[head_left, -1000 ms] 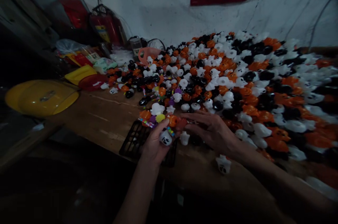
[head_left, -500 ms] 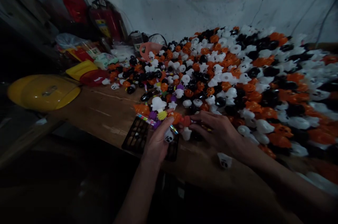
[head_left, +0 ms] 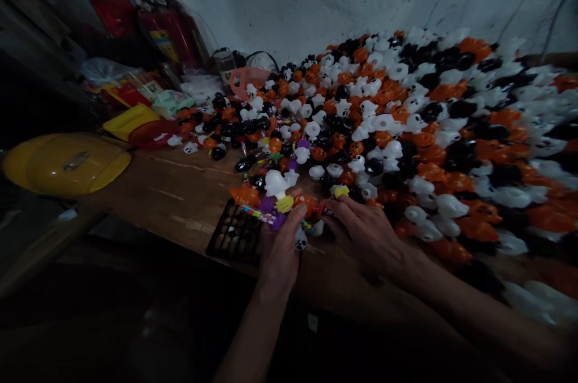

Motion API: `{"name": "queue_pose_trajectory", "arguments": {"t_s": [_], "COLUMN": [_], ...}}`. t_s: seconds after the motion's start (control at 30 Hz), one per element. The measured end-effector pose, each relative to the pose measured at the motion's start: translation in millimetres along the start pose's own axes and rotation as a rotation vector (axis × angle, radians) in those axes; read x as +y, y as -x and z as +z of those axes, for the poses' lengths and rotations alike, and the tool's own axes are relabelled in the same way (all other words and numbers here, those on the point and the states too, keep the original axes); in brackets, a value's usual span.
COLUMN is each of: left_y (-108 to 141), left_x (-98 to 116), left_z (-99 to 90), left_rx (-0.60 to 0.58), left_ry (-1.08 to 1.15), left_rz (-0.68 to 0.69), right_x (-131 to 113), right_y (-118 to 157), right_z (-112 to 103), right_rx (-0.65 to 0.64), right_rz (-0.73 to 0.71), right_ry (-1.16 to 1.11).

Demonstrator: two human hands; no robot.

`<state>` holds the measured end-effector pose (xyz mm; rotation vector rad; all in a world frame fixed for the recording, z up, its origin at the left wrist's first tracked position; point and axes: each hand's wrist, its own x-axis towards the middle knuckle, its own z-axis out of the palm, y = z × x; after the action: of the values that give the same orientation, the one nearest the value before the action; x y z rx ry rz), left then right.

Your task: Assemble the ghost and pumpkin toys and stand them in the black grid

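Two hands busy. Black tray (head_left: 220, 239) leftmost; your left hand (head_left: 280, 256) grips a colorful bundle (head_left: 283, 203); your right hand (head_left: 370, 238) works at its red end (head_left: 320, 209), exact grasp unclear. Likely mid-adjustment; next move needs steady left support. Mixed pile (head_left: 433, 172) rightward.

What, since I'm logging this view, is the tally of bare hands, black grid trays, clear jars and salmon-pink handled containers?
Hands, left hand and right hand: 2
Black grid tray: 1
Clear jar: 1
Salmon-pink handled container: 1
Total: 5
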<state>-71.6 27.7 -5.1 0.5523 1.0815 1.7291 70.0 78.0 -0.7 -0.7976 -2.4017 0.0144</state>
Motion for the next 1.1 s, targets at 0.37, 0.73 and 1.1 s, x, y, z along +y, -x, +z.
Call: {"name": "queue_pose_trajectory", "arguments": {"t_s": [0.37,0.73,1.1], "left_y": [-4.9,-12.6,-12.5], "left_x": [0.6,3.4,1.0], "left_z": [-2.1,-2.2,-8.2], "left_rx": [-0.05,-0.097,-0.106], "left_ry": [-0.206,-0.217,-0.114], "left_rz": [0.111,0.074,-0.001], "right_x": [-0.8,-3.8,-13.9], "right_y": [-7.7,-1.0,-4.9], "right_z": [-4.8,4.0,-9.3], "right_rx": [-0.124,-0.13,-0.111], "right_rz": [0.173,0.243,0.462], "right_ry": [-0.289,-0.251,-0.461]}}
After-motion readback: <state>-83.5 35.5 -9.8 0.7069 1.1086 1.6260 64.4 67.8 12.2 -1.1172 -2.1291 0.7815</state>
